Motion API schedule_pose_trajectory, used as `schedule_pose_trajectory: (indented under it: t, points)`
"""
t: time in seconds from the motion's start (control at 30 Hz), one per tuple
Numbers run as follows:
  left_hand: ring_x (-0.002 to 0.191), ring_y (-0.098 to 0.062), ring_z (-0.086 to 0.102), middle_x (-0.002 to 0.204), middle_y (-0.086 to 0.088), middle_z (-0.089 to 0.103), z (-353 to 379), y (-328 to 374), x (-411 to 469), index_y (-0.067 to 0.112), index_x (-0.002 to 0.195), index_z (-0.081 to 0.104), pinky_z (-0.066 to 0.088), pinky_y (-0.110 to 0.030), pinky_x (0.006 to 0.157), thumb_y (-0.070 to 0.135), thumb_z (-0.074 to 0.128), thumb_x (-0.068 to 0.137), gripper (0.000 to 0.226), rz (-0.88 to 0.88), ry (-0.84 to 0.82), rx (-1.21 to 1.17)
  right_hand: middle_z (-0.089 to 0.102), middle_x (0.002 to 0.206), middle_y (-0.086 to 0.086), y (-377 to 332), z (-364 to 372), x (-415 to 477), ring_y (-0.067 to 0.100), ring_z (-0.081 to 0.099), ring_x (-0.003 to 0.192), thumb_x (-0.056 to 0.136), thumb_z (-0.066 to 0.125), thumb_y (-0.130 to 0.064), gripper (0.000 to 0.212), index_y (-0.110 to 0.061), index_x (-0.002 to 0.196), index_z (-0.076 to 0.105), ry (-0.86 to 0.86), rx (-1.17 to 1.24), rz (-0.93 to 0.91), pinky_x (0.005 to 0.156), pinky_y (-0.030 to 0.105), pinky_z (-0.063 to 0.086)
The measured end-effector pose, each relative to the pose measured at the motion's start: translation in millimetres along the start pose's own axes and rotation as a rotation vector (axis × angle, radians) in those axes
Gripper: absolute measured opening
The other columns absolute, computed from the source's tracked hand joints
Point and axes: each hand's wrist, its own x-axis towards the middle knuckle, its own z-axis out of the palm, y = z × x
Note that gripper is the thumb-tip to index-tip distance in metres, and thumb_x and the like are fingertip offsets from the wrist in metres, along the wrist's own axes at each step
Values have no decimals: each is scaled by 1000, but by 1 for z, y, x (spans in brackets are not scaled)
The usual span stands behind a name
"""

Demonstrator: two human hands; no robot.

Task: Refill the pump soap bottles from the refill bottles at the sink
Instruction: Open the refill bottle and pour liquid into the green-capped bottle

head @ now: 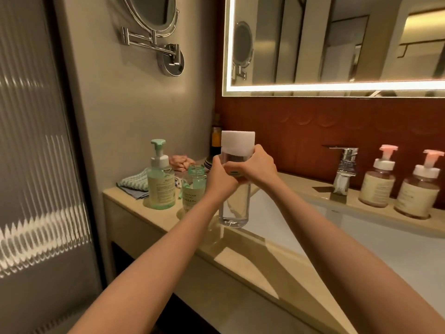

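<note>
Fingers [260,151] — left hand [222,180], right hand [258,170] — grip clear, white-capped refill bottle [234,208]

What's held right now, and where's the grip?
The clear bottle, upright. Left hand and right hand both wrap its upper body, just below the white cap.

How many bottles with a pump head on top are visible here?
3: one green pump bottle on the counter left of the sink, two pink pump bottles side by side right of the faucet. Others may be hidden.
</note>
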Motion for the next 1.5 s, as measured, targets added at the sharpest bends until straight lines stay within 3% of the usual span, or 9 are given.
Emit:
schedule_pose_trajectory:
  t: [0.23, 0.37, 0.63, 0.9, 1.13, 1.23, 1.33, 1.43, 1.5]
  points:
    - [101, -13, 52, 106, 3, 54, 4, -25, -28, 11, 123, 45, 38, -19, 79, 25, 80, 70, 65, 140, 168, 109, 59, 89, -6, -16, -24, -27, 5, 60, 78, 80, 70, -29, 29, -21, 100, 50, -427, 293, -4, 50, 12, 48]
    - [101, -13, 52, 113, 0, 56, 8, -30, -31, 13, 126, 44, 42, -23, 79, 34, 79, 69, 70, 185, 154, 175, 46, 106, -5, -27, -18, -24, 13, 51, 96, 70, 72, -54, 74, -18, 126, 39, -80, 89, -28, 76, 26, 52]
    - [112, -20, 53, 118, -4, 58, 4, -26, -27, 12, 128, 42, 38, -23, 84, 27, 78, 72, 68, 120, 54, 222, 53, 81, 0, -51, -16, -25, 17, 52, 77, 81, 46, -67, 52, -17, 95, 54, 108, -704, -203, 64, 27, 42]
    - [105, -16, 57, 116, 0, 63, -6, -27, -22, 18, 128, 40, 46, -39, 94, 40, 79, 67, 75, 94, -21, 139, 55, 96, -4, -36, -27, -12, 15, 54, 88, 79, 58, -60, 50, -22, 112, 54, -115, -417, -311, 76, 29, 49]
    - [107, -16, 58, 117, 0, 60, -10, -35, -14, 17, 128, 44, 49, -42, 94, 34, 81, 65, 75, 124, -92, 129, 44, 137, -2, -35, -53, -9, 18, 40, 121, 89, 56, -18, 47, -30, 133, 46, -648, 90, -188, 84, 25, 39]
    - [106, -15, 52, 113, 3, 53, -7, -31, -11, 18, 129, 36, 44, -29, 89, 32, 79, 67, 76, 93, -79, 96, 44, 138, 7, -50, -45, -4, 26, 40, 127, 90, 50, -48, 48, -21, 131, 48, -534, -182, -179, 95, 37, 38]
    - [101, -10, 50, 115, 0, 57, -5, -32, -10, 15, 132, 34, 39, -16, 75, 35, 76, 73, 75, 157, -67, 175, 51, 110, 11, -52, -26, 6, 30, 48, 107, 72, 49, -77, 71, -15, 106, 56, -253, -564, -142, 85, 40, 44]
    - [103, -13, 54, 121, -4, 59, -5, -35, -11, 14, 131, 41, 40, -14, 72, 38, 74, 74, 69, 199, -36, 248, 58, 98, 6, -51, -22, 8, 19, 53, 90, 80, 59, -54, 46, -13, 101, 59, -220, -448, -211, 65, 25, 43]
    - [106, -18, 54, 124, -6, 56, -7, -34, -11, 13, 131, 36, 41, -24, 80, 34, 76, 72, 75, 171, -38, 185, 56, 111, 7, -55, -24, 5, 17, 50, 96, 85, 60, -35, 38, -12, 115, 57, -331, -310, -224, 70, 24, 43]
